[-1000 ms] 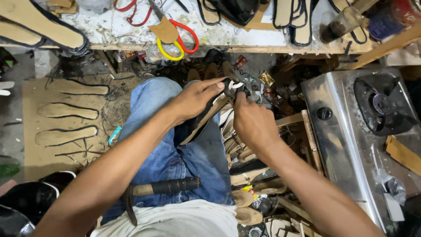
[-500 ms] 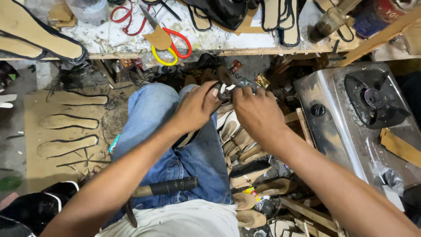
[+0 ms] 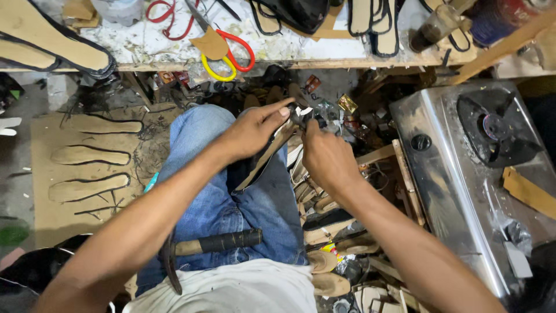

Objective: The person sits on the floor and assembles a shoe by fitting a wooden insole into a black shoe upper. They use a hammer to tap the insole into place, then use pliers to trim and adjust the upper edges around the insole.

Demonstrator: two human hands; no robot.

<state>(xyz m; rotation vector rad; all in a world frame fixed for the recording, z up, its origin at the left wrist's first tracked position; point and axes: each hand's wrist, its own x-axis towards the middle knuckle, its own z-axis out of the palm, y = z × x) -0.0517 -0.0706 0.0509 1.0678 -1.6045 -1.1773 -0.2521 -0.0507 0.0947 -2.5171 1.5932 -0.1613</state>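
My left hand point(image 3: 252, 132) grips the upper end of a tan sandal sole point(image 3: 262, 163) that slants down across my blue-jeaned knee. My right hand point(image 3: 325, 155) meets it at the sole's tip and pinches a small dark strap end point(image 3: 296, 116) there. Both hands touch at the fingertips above my lap. A hammer with a black-wrapped handle point(image 3: 214, 243) lies across my thighs, close to my body.
A workbench point(image 3: 174, 46) at the top carries red and yellow scissors point(image 3: 229, 55), cut soles and straps. A steel gas stove point(image 3: 469, 174) stands at the right. Cardboard with sole cut-outs point(image 3: 87, 168) lies at the left. Several loose soles pile by my right leg point(image 3: 324, 226).
The view has shifted slightly; my hands stay joined at the sole's tip, and the sole now shows more plainly slanting over my knee.
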